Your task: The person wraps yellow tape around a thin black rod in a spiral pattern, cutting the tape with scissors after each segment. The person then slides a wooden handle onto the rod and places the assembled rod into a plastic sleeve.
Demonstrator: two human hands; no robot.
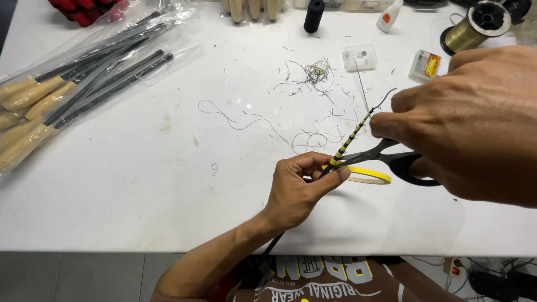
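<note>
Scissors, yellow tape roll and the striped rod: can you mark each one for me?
scissors (366,157), head view, on the black blades near the pivot.
yellow tape roll (373,175), head view, on its yellow top edge right of the left hand.
striped rod (350,140), head view, on the yellow-and-black wrapped stretch.

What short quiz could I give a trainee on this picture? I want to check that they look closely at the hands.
1. True or false: the right hand holds black-handled scissors.
2. What does the left hand pinch?
A. a spool of gold thread
B. a thin black rod wound with yellow bands
C. a white glue bottle
3. What yellow thing lies on the white table just beside the left hand's fingers?

Key
1. True.
2. B, the banded rod.
3. A roll of yellow tape, partly hidden by the scissors.
</note>
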